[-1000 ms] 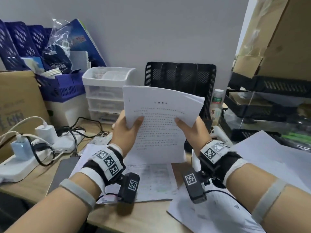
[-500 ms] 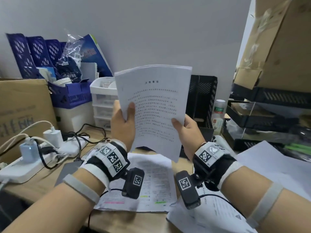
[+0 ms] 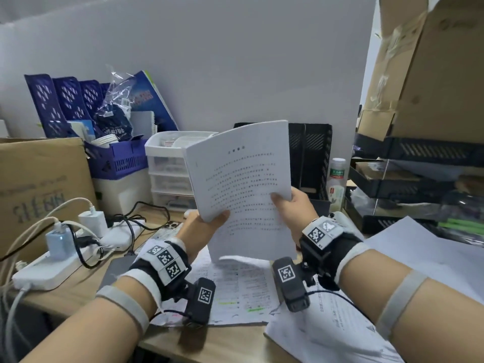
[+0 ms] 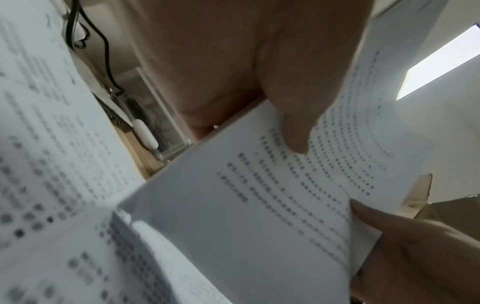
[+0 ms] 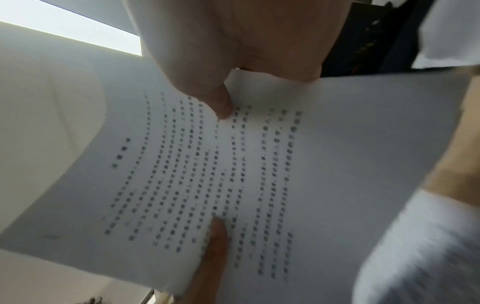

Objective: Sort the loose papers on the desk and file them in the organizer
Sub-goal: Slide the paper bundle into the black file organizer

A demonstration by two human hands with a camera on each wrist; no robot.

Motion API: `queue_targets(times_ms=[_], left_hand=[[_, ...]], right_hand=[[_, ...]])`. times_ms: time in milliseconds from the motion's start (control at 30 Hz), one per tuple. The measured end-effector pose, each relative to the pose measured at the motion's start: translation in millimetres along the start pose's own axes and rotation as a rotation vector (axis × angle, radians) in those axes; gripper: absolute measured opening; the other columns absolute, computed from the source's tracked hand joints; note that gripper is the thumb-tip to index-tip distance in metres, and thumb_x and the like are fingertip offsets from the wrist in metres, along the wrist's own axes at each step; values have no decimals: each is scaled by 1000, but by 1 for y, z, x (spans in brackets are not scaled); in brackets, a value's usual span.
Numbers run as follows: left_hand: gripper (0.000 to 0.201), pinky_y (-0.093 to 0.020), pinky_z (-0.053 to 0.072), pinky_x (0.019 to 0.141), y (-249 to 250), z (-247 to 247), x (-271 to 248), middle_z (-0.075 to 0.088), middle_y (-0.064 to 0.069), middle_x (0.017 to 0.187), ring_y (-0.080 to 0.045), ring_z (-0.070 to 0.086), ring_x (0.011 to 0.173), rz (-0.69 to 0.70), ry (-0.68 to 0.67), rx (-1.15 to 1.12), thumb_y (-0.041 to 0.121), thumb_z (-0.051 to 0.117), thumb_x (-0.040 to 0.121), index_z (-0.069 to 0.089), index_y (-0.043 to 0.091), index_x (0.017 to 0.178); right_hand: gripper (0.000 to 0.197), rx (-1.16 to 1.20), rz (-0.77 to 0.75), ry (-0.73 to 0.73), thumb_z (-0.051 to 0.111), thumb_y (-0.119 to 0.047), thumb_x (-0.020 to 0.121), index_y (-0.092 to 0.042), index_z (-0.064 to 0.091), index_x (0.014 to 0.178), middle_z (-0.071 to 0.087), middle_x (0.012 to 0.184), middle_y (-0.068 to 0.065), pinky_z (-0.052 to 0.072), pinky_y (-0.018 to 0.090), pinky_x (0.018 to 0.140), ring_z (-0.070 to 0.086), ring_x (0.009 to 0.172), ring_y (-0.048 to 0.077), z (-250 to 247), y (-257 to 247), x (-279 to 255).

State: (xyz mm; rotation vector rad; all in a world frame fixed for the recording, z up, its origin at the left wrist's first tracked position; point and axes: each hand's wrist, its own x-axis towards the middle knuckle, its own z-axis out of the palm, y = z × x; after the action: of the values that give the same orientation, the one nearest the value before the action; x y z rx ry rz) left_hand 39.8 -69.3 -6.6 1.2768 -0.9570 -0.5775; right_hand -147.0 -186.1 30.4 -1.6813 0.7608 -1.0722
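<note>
Both hands hold up a white stack of printed papers (image 3: 243,184) above the desk, tilted toward the black file organizer (image 3: 310,158) behind it. My left hand (image 3: 209,222) pinches the stack's lower left edge, thumb on the front. On the right edge my right hand (image 3: 289,203) pinches it the same way. In the left wrist view the thumb (image 4: 293,115) presses on the printed papers (image 4: 259,205). The right wrist view shows the right thumb (image 5: 215,98) on the printed papers (image 5: 259,164). More loose sheets (image 3: 235,286) lie flat on the desk below.
A blue file organizer (image 3: 78,106) and a white drawer unit (image 3: 167,163) stand at the back left. A power strip with chargers and cables (image 3: 60,252) lies left. Black stacked trays (image 3: 408,179) and cardboard boxes (image 3: 432,69) fill the right. A bottle (image 3: 336,182) stands beside the black organizer.
The stack has turned from landscape to upright and moved right, toward the black organizer. My left hand slid down to its lower left edge; the right hand keeps its hold.
</note>
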Motion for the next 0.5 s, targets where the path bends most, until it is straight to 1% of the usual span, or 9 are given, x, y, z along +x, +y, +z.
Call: queue_targets(times_ms=[100,133,200,267,300,367,433,467,500], left_hand=[[75,-49,58,96,10,-3,-2,78,-8,119,-29,74,111,-48,-74,-82,54,96,52,76,13,112],[77,-49,59,94,13,-3,-3,79,-8,116,-29,75,108,-57,-80,-91,57,96,51,76,12,111],[51,-50,61,91,21,-3,-2,80,-9,107,-32,75,104,-24,-45,-27,46,86,71,75,11,106],[22,-51,61,90,32,-3,3,78,-12,102,-37,73,102,34,41,111,30,70,94,73,9,101],[20,-53,61,90,38,-3,6,77,-13,101,-37,72,101,62,104,179,27,65,100,72,9,100],[27,-53,60,91,51,0,12,77,-12,99,-37,72,97,136,225,299,29,58,102,74,8,102],[35,-41,56,90,67,8,11,73,-12,97,-36,68,94,197,296,457,29,51,103,74,3,107],[36,-38,51,86,76,14,11,72,-15,97,-37,67,94,230,309,544,26,47,104,73,1,107],[35,-38,49,84,83,21,10,73,-20,98,-40,67,95,282,307,653,22,44,105,71,0,107]], right_hand=[[36,-67,-6,21,57,-42,82,-12,70,96,75,104,15,57,60,90,72,99,36,-3,-29,20],[34,-100,-14,21,57,-38,84,-10,69,99,75,105,14,57,59,90,71,100,35,-4,-38,25],[32,-207,-34,33,63,-30,88,-7,63,110,72,108,10,56,52,93,70,101,30,-3,-56,32],[45,-389,-45,88,71,-31,86,-11,51,122,63,116,7,55,46,94,65,104,26,-2,-74,34],[55,-449,-64,91,74,-35,84,-14,48,128,60,120,8,55,44,95,63,106,24,0,-84,32],[75,-435,-68,-46,78,-45,80,-17,42,139,59,127,7,55,42,96,62,111,21,4,-105,25],[97,-312,16,-274,81,-50,76,-24,26,152,56,136,6,57,46,96,63,117,22,14,-132,11],[103,-283,33,-349,82,-50,75,-27,20,154,53,137,6,57,49,96,62,119,25,20,-145,7],[102,-275,28,-385,82,-51,75,-29,21,153,53,135,7,57,52,95,61,120,28,25,-158,4]])
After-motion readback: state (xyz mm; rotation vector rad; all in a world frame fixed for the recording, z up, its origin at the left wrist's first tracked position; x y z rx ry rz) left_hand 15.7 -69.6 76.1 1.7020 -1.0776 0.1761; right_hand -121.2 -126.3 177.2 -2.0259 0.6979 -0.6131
